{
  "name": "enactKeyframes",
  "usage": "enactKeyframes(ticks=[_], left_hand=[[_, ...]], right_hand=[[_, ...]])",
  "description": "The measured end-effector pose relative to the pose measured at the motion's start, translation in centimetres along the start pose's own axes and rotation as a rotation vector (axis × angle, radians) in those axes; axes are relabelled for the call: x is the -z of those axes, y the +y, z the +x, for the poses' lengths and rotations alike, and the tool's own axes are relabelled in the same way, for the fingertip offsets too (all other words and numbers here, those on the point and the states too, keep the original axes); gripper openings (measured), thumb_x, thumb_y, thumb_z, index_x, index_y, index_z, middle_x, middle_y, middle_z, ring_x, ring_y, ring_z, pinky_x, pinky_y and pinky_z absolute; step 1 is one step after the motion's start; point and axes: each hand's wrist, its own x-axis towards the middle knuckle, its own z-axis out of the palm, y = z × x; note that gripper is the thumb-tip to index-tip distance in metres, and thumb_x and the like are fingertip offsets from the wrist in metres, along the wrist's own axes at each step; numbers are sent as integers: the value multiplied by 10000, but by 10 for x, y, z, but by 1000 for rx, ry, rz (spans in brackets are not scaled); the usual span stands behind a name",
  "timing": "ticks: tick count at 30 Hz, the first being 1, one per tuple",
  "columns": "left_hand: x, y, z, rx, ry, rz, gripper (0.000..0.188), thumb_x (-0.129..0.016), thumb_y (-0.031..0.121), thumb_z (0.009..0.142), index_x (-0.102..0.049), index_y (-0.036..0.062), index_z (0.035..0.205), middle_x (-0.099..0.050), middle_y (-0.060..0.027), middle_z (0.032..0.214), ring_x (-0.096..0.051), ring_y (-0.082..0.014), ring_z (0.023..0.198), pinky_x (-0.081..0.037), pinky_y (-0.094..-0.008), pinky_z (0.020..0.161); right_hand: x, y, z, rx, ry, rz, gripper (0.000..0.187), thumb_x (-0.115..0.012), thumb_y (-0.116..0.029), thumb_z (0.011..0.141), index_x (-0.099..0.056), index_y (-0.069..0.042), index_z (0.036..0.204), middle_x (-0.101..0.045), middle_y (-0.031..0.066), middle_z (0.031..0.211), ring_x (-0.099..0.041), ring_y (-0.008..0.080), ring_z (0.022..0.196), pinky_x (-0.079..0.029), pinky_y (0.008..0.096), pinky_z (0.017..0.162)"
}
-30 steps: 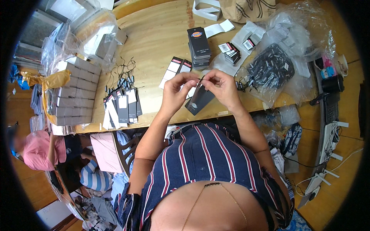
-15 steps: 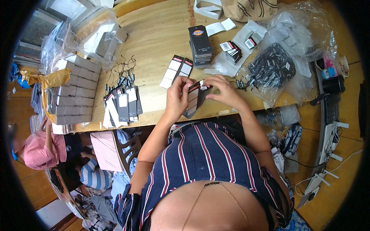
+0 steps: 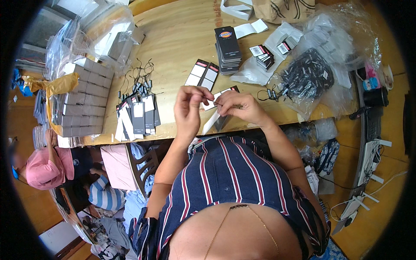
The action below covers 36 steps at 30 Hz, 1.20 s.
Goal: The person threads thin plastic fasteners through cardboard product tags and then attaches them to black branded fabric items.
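Observation:
Over the table's near edge, my right hand (image 3: 243, 107) pinches a couple of hang tags (image 3: 213, 122), one white and one dark, hanging below its fingertips. My left hand (image 3: 189, 108) is close beside it, thumb and finger closed at the tags' upper end on something thin and dark that I cannot make out. Just beyond my fingers lies another white-and-black tag (image 3: 225, 93), partly hidden. Two more white-panelled tags (image 3: 202, 74) are on the table past my left hand. Behind them stands a stack of black hang tags (image 3: 228, 52).
Strung tags (image 3: 138, 119) lie at left beside stacked white boxes (image 3: 84, 102). At right are small barcode tags (image 3: 262, 58) and a plastic bag (image 3: 342, 47) around a bundle of black tag strings (image 3: 308, 74). A person in pink (image 3: 45, 169) sits at far left.
My left hand has let go of the tags' side and moved slightly left, into a pinch. My right hand now holds the tags lower down. One tag now shows behind my fingers.

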Motion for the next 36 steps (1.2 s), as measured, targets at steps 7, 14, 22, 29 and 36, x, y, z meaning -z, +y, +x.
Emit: enactKeyframes(ticks=[7, 14, 22, 29, 36], left_hand=[[6, 13, 5, -25, 113, -255, 150, -438, 179, 861, -392, 36, 857, -499, -95, 699, -499, -168, 650, -423, -275, 620], [16, 6, 8, 133, 233, -310, 116, -504, 91, 821, -502, -22, 847, -512, -68, 691, -489, -135, 619, -417, -241, 587], [14, 11, 5, 218, 135, -187, 129, -542, 52, 786, -547, -39, 877, -556, -91, 707, -526, -149, 601, -432, -230, 570], [5, 15, 8, 204, 29, -127, 102, -575, 33, 755, -594, -22, 840, -569, -56, 789, -512, -81, 651, -402, -187, 549], [-5, 22, 15, 243, -6, -40, 109, -587, 52, 749, -602, -13, 836, -583, -69, 793, -532, -96, 684, -420, -199, 577]], right_hand=[[3, -12, 4, -58, -221, -84, 200, -621, -50, 655, -579, -58, 851, -540, 74, 956, -494, 207, 941, -376, 296, 810], [-4, -36, 12, -94, 150, -313, 302, -572, 17, 684, -537, -32, 980, -555, 118, 919, -556, 238, 821, -443, 297, 683], [7, -48, 6, 24, 181, -672, 154, -646, -81, 664, -570, -18, 781, -573, 89, 697, -574, 224, 607, -442, 295, 536], [11, -46, 9, -168, 265, -126, 130, -631, -35, 684, -589, 20, 794, -567, 69, 706, -581, 148, 650, -450, 231, 571], [12, -53, 10, -259, 275, 133, 140, -619, -34, 707, -586, 39, 822, -576, 55, 742, -566, 107, 703, -448, 198, 617]])
